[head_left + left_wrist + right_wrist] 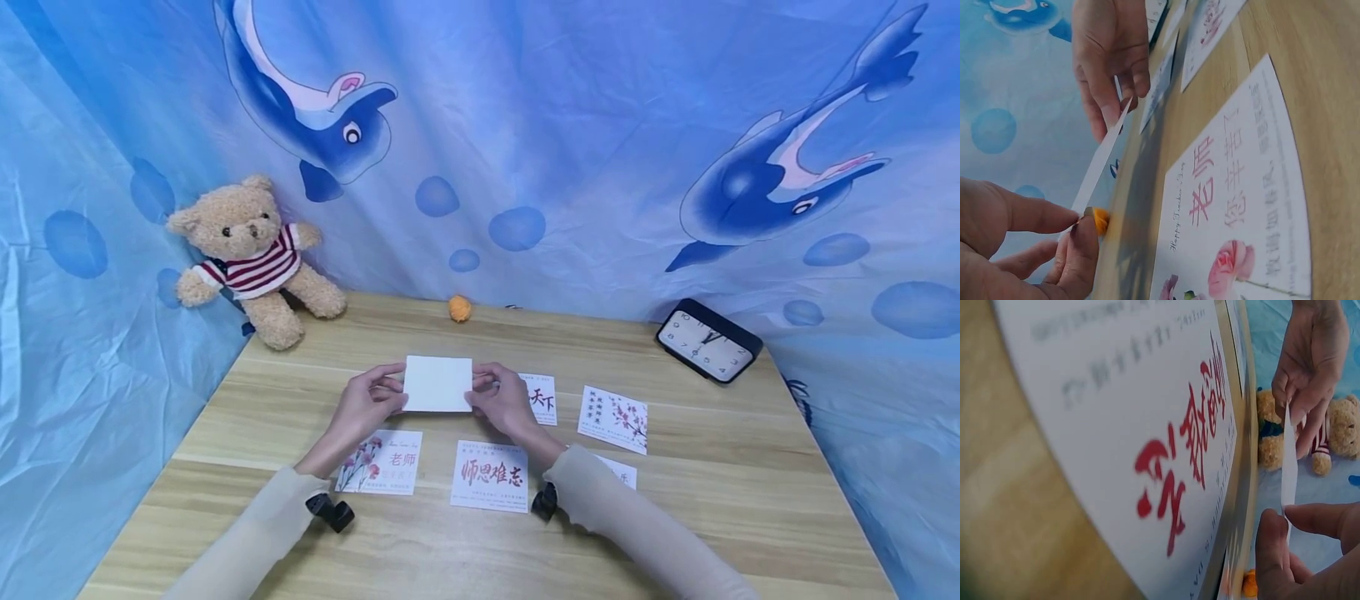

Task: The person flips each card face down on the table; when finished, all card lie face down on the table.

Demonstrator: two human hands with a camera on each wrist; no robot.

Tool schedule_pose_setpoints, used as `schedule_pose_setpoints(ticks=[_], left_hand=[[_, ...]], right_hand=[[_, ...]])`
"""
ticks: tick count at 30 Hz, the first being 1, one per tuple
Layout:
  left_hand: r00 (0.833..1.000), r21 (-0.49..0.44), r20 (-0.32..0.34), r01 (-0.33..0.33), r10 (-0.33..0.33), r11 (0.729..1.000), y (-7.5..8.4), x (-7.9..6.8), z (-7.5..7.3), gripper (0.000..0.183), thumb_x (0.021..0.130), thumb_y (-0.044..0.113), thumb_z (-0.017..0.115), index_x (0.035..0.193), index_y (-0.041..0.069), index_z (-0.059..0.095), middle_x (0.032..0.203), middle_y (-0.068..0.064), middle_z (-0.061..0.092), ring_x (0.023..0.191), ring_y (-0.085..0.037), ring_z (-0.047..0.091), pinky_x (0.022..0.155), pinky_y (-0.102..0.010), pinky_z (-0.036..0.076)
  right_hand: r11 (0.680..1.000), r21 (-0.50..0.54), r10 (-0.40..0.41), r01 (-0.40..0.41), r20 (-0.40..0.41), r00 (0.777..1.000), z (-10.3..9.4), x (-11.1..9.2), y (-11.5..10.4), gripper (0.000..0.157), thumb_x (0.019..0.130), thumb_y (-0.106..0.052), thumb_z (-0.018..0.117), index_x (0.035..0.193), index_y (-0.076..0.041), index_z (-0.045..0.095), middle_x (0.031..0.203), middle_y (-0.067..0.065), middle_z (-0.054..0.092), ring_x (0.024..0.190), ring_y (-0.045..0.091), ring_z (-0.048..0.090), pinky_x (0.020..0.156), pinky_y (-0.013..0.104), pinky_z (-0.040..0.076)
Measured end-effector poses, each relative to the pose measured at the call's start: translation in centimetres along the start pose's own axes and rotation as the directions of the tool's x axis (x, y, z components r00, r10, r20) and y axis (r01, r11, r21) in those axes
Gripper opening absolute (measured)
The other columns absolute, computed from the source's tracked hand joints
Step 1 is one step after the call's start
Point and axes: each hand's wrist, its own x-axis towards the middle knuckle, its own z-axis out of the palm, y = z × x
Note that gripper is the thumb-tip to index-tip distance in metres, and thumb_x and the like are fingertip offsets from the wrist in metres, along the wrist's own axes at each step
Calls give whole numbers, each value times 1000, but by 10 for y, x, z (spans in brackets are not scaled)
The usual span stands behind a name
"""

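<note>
A blank white card (438, 384) is held up above the table between both hands. My left hand (369, 397) pinches its left edge between thumb and fingers, and my right hand (504, 403) pinches the right edge the same way. Seen nearly edge-on in the left wrist view, the card (1102, 159) stands tilted off the tabletop. Below the hands lie a flower card (380, 462) with pink lettering and a card with red characters (490, 475). Another red-lettered card (543, 400) is partly covered by my right hand, and one more card (624, 475) by the right sleeve.
A card with red blossoms (613, 419) lies on the wooden table (720, 467) at the right. A black-framed clock (708, 340) stands at the back right. A teddy bear (255, 258) sits at the back left, and a small orange ball (460, 308) lies near the back edge.
</note>
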Motion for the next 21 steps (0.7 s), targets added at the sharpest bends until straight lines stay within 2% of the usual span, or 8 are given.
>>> schedule_pose_setpoints(ticks=[5, 14, 18, 21], left_hand=[[1000, 68, 20, 5, -6, 998, -3, 7, 1, 54, 93, 2, 72, 145, 4, 57, 116, -22, 69, 96, -22, 72, 76, -18, 60], [999, 142, 38, 22, -27, 990, -9, 17, 5, 56, 90, 1, 74, 144, 2, 59, 108, -19, 72, 86, -19, 69, 69, -20, 59], [999, 190, 40, 16, -24, 982, -10, 19, 6, 56, 89, 1, 75, 143, 1, 60, 104, -16, 73, 84, -17, 68, 67, -19, 56], [999, 215, 51, 3, -14, 977, -9, 20, 6, 57, 88, 1, 75, 142, 0, 59, 102, -16, 73, 84, -17, 68, 67, -19, 55]], right_hand=[[1000, -30, 3, -2, 15, 1000, -3, 2, 1, 50, 83, 3, 78, 131, -4, 66, 113, 14, 70, 73, 14, 71, 69, 30, 65], [992, -115, 55, -48, 58, 997, -6, 3, 0, 56, 84, 0, 80, 137, -3, 64, 111, 11, 70, 74, 15, 72, 70, 28, 65], [989, -133, 75, -65, 73, 995, -7, 2, -2, 58, 84, -1, 81, 139, -2, 62, 111, 12, 71, 74, 15, 72, 70, 28, 65], [981, -186, 73, -58, 73, 995, -8, 2, -1, 60, 84, -6, 83, 140, -3, 62, 111, 9, 72, 75, 14, 71, 72, 27, 62]])
